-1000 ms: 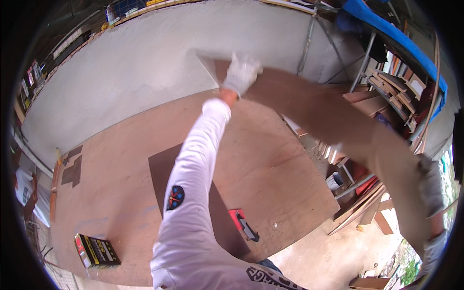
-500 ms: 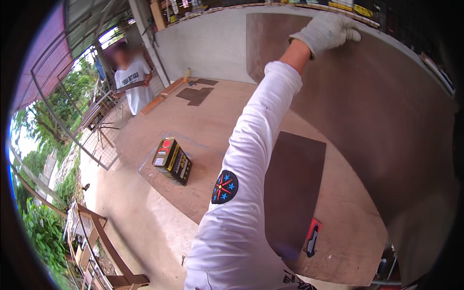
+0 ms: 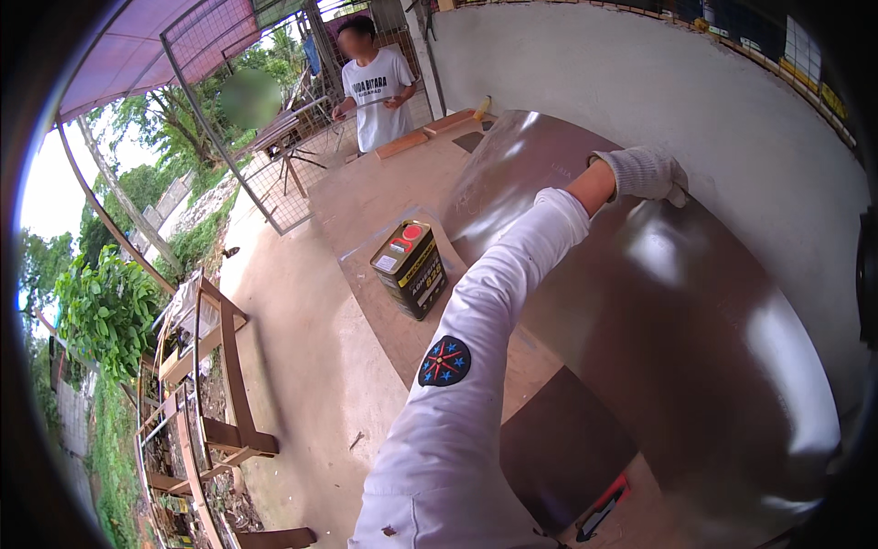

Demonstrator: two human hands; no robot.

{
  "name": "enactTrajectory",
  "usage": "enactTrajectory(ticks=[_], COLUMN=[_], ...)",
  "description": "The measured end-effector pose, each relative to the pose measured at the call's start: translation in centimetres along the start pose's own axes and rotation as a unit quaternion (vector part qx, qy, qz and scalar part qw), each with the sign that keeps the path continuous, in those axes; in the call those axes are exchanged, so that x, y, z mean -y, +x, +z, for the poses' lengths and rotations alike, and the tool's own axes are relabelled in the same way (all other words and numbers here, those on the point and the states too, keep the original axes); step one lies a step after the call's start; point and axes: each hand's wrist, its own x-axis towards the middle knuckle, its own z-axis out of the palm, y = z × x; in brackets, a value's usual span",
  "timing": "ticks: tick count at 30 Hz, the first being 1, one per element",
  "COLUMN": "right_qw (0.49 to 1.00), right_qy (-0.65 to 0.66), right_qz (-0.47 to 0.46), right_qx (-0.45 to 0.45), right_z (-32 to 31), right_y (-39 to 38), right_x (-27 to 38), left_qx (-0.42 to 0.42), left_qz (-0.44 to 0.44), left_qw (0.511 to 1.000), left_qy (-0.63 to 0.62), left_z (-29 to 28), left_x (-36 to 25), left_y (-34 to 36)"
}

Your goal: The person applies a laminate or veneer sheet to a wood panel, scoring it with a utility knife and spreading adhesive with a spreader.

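Note:
My left hand [image 3: 647,174], in a whitish knit glove, is closed over the far edge of a large glossy dark brown sheet [image 3: 631,284]. The sheet bows over the plywood worktop [image 3: 370,206], its far edge near the grey wall. Below it lies a smaller flat brown piece [image 3: 567,444], partly covered by the sheet. A black utility knife [image 3: 599,520] rests by that piece, beside something red. To the left of my forearm stands a rectangular metal can [image 3: 410,274] with a red cap. My right hand is out of view.
Beyond the worktop stands a co-worker in a white shirt [image 3: 380,96], holding a thin strip. Wooden strips [image 3: 425,133] and a small yellow bottle [image 3: 482,108] lie at the far end. A wooden frame [image 3: 229,384] stands at left, near a wire-mesh gate [image 3: 242,128].
The large sheet has come down from against the wall, over the worktop, covering most of the flat brown cutouts. My left hand moved lower with it. The view has turned left.

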Motion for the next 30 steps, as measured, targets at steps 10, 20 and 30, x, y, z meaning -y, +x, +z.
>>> enactTrajectory(ticks=[10,20,30], right_qw=[0.987,0.985,0.993], right_qy=[-0.046,-0.06,0.072], right_qz=[0.129,0.14,-0.089], right_qx=[0.078,0.078,-0.025], right_z=[19.7,23.9,20.7], right_y=[4.6,3.8,-17.7], right_x=[-14.6,-18.7,1.0], left_qx=[0.121,-0.119,-0.15], left_qz=[-0.075,-0.245,-0.452], left_qw=[0.989,0.961,0.879], left_qy=[0.029,0.056,0.006], left_z=[18.3,38.1,41.2], left_x=[11.9,5.8,-10.5], left_y=[6.2,1.2,-37.2])
